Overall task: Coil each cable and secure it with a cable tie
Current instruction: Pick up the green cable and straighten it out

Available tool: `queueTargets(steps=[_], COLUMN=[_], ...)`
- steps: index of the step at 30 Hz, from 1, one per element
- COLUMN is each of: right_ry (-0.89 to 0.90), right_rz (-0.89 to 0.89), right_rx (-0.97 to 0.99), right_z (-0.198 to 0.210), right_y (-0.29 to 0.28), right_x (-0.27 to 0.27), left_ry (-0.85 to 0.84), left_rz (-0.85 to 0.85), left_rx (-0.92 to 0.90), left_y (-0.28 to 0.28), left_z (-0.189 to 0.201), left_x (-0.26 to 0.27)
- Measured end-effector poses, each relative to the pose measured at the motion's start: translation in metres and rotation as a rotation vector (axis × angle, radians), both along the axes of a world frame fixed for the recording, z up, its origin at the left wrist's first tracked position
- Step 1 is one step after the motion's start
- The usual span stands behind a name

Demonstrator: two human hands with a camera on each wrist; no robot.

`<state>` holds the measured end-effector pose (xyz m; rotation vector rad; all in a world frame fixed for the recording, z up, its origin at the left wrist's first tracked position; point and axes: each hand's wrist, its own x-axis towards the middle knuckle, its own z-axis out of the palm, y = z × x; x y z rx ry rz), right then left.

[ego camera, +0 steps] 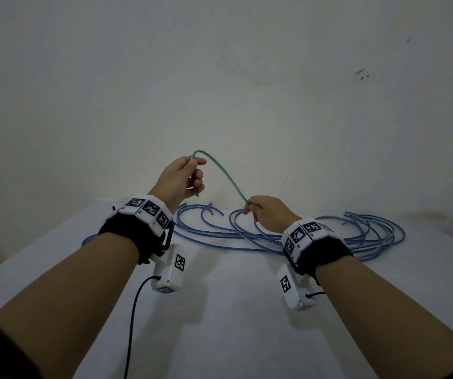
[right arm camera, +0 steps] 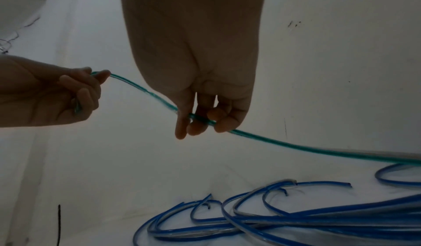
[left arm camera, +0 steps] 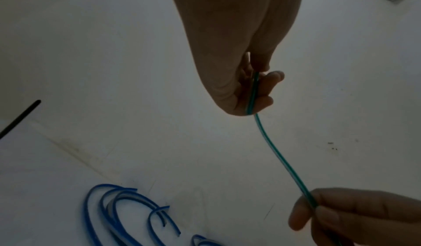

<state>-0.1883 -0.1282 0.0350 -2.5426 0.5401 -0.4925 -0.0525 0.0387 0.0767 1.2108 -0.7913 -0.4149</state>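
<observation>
White table [ego camera: 219,310], left hand [ego camera: 180,177] gripping green cable [ego camera: 226,175], right hand [ego camera: 267,212] pinching it

green cable [right arm camera: 296,144]: cut off at right edge of right wrist view, far end not seen | left hand [ego camera: 183,177]: part of cable hidden inside curled fingers | blue cables [ego camera: 274,236]: partly covered by right wrist, count possibly several, not to be told

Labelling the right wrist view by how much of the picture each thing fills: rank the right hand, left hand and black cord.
1. right hand, nearest the camera, so enlarged
2. left hand
3. black cord, a thin sliver
</observation>
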Motion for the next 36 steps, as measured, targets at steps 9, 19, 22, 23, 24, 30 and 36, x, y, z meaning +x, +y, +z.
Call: queueTargets(steps=[9, 19, 22, 23, 24, 30, 36], right_ry=[0.029, -0.115, -0.200, -0.220, -0.241, -0.349, -0.320], right_rz=[0.123, 0.209, 0.165, 0.154, 0.144, 0.044, 0.124], right_rx=[0.152, 0.043, -0.033, -0.074, -0.105, -0.217, -0.034], right_z=[0.000, 0.015, 0.015, 0.014, 0.013, 0.008, 0.005], right_y=[0.017, 0.022, 0.022, 0.022, 0.020, 0.020, 0.030], right_x=[0.005, 0.007, 0.007, 0.007, 0.007, 0.016, 0.027], left_ry=[-0.466, -0.892, -0.858, -0.851, -0.830, -0.395, -0.053], left_rz=[0.188, 0.140, 0.095, 0.096, 0.097, -0.066, -0.175], left_rx=[0.160, 0.530, 0.640, 0.663, 0.662, 0.452, 0.291], left_y=[-0.018, -0.012, -0.007, -0.006, -0.004, 0.004, 0.010], left_z=[-0.016, -0.031, -0.028, -0.027, -0.026, -0.023, -0.012], left_x=[-0.001, 0.001, 0.002, 0.003, 0.004, 0.005, 0.006])
